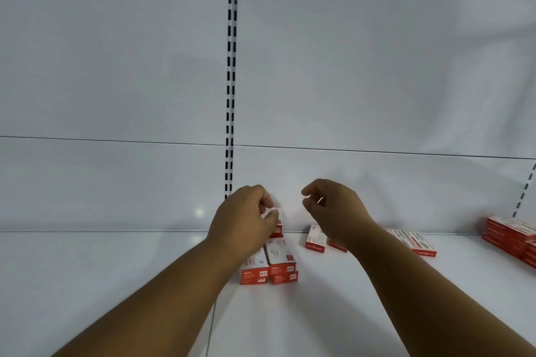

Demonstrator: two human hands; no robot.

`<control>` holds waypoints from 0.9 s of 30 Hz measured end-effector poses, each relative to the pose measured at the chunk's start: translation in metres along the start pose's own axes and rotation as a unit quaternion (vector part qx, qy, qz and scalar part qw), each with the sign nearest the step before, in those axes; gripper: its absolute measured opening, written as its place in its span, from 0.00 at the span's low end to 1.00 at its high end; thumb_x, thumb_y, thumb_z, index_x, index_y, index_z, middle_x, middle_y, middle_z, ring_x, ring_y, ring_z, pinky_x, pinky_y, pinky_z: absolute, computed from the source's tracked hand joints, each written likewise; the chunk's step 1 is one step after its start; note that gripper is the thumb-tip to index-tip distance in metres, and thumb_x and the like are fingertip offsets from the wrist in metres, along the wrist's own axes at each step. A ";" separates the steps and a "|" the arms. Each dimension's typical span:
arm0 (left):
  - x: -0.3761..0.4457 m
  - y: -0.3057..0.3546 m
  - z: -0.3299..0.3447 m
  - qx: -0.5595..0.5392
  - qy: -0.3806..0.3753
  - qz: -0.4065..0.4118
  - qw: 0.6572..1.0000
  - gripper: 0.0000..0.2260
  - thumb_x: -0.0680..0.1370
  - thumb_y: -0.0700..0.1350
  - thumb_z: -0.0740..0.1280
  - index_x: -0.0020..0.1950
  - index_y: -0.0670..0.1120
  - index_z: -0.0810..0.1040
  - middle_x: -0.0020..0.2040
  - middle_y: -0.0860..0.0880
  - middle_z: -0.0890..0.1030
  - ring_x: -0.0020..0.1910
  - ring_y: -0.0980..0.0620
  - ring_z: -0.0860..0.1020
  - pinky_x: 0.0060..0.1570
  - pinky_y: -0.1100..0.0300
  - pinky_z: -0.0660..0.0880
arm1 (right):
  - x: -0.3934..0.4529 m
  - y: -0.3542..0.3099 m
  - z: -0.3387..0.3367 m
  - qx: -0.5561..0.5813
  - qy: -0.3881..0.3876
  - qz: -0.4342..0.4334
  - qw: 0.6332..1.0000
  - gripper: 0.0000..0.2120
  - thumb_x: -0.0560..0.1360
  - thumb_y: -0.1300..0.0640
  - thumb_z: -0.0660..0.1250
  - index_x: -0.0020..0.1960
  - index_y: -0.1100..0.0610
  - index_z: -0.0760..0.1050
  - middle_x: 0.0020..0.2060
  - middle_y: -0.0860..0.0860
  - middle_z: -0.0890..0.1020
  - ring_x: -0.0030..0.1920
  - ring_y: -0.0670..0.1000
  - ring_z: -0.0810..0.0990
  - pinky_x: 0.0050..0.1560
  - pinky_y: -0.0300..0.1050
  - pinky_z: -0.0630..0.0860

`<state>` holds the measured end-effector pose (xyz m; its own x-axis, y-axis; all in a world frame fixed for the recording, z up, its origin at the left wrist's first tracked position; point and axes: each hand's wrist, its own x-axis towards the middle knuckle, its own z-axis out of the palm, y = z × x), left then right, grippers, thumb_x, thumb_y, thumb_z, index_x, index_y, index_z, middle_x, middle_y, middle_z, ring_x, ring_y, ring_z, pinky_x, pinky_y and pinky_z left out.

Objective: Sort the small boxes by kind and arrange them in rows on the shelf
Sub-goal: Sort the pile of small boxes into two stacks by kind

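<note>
Boxes: red-and-white, grouped on the white shelf near its back panel. Left hand above them, fingers pinching one small box. Right hand: fingers loosely curled, holding nothing, above loose boxes. Stack far right.

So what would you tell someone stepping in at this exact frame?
Left hand: pinching a small box above the row at the shelf centre.
Right hand: fingers loosely curled, holding nothing.
Done: short red-and-white row started by the upright; a stack sits far right.
Left: loose boxes and flat ones beyond the right hand need sorting.
</note>
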<state>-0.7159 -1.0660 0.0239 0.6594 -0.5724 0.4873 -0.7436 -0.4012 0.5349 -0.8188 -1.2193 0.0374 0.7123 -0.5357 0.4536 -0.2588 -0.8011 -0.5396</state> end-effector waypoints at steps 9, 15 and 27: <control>0.008 0.066 0.059 0.059 -0.164 0.049 0.983 0.09 0.76 0.51 0.67 0.55 0.54 0.76 0.53 0.54 0.79 0.52 0.53 0.77 0.49 0.58 0.74 | -0.018 0.093 -0.069 -0.149 -0.182 0.024 0.972 0.07 0.73 0.57 0.70 0.48 0.46 0.79 0.41 0.39 0.76 0.41 0.40 0.75 0.37 0.29 0.66; 0.017 0.087 0.097 0.301 -0.203 0.031 0.931 0.16 0.75 0.49 0.62 0.63 0.57 0.73 0.58 0.49 0.79 0.59 0.44 0.75 0.59 0.49 0.70 | -0.023 0.132 -0.093 -0.197 -0.303 0.026 0.932 0.20 0.71 0.50 0.73 0.62 0.45 0.77 0.55 0.43 0.78 0.52 0.44 0.76 0.51 0.37 0.73; 0.010 0.113 0.113 0.193 -0.051 -0.072 0.977 0.17 0.73 0.40 0.67 0.58 0.52 0.66 0.56 0.50 0.76 0.53 0.46 0.78 0.50 0.51 0.74 | -0.022 0.166 -0.083 0.062 -0.126 0.049 0.989 0.20 0.67 0.57 0.77 0.47 0.48 0.67 0.44 0.46 0.80 0.36 0.45 0.77 0.29 0.33 0.70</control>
<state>-0.8058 -1.1982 0.0113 0.7600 -0.5507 0.3452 -0.6437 -0.7115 0.2820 -0.9319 -1.3629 -0.0035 0.8314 -0.5134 0.2125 -0.2637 -0.7011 -0.6625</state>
